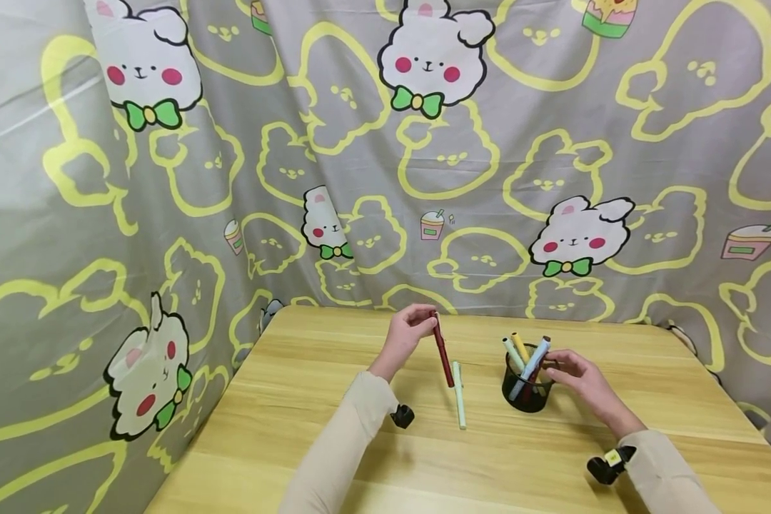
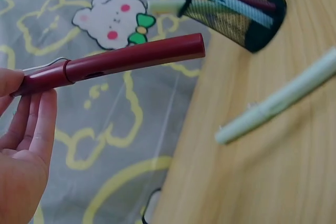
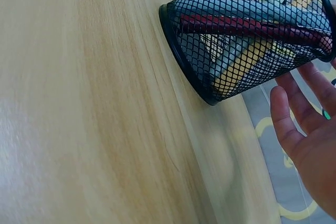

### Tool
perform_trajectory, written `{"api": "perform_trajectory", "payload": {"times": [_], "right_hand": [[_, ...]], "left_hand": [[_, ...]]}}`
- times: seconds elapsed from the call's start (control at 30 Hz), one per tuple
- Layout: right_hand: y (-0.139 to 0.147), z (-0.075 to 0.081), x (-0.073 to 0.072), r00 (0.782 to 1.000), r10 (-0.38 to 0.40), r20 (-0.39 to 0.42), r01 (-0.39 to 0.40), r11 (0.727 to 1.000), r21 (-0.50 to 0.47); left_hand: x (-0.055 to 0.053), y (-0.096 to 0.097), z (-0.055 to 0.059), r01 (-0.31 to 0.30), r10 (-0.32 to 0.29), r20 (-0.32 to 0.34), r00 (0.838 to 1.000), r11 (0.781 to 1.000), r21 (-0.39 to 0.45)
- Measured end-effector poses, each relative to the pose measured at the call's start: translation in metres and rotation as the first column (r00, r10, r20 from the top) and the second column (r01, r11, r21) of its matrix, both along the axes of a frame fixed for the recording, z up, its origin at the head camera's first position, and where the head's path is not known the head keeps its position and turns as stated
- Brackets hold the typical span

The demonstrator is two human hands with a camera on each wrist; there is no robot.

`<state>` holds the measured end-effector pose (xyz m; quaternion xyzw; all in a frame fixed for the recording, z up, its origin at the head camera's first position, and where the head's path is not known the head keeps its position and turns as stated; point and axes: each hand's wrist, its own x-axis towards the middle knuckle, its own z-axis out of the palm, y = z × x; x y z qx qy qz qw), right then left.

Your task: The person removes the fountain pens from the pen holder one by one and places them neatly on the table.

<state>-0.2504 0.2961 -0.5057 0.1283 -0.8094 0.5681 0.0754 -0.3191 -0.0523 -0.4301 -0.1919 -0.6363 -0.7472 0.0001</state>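
Note:
My left hand (image 1: 411, 332) pinches a dark red pen (image 1: 443, 350) by its clip end. The pen's other end slants down over the table, and in the left wrist view its wire clip and smooth barrel show. Just right of it in the head view, a pale green pen (image 1: 459, 400) lies on the wood. A black mesh pen cup (image 3: 210, 51) holds several pens, among them a red pen (image 3: 231, 26), light blue, yellow and green ones. At the cup's right side is my right hand (image 1: 581, 378), fingers spread loosely by the rim and thumb apart from the mesh.
The wooden table (image 1: 263, 428) ends at a grey curtain (image 1: 360, 178) with cartoon bears, which hangs behind it and along the left. A black wrist camera (image 1: 402, 415) sits by the left cuff, and another camera (image 1: 607, 467) by the right.

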Motion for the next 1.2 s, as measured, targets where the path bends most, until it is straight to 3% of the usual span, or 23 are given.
{"api": "perform_trajectory", "payload": {"times": [0.07, 0.33, 0.63, 1.2], "right_hand": [[0.0, 0.0, -0.001, 1.0, 0.003, -0.004, -0.003, 1.0, -0.005], [0.002, -0.003, -0.002, 1.0, 0.001, -0.009, -0.002, 1.0, -0.01], [0.003, -0.003, -0.001, 1.0, -0.014, 0.006, 0.014, 1.0, 0.011], [0.002, -0.003, -0.002, 1.0, 0.013, -0.025, -0.014, 0.999, -0.03]], "left_hand": [[-0.001, -0.005, -0.004, -0.001, 0.001, 0.017, 1.0, 1.0, -0.005], [0.015, -0.017, 0.0, -0.011, 0.013, 0.039, 0.999, 0.999, -0.037], [0.012, -0.023, -0.015, -0.011, 0.018, 0.113, 0.993, 0.998, -0.063], [0.012, -0.024, -0.044, 0.006, 0.017, 0.179, 0.984, 0.992, -0.129]]}}
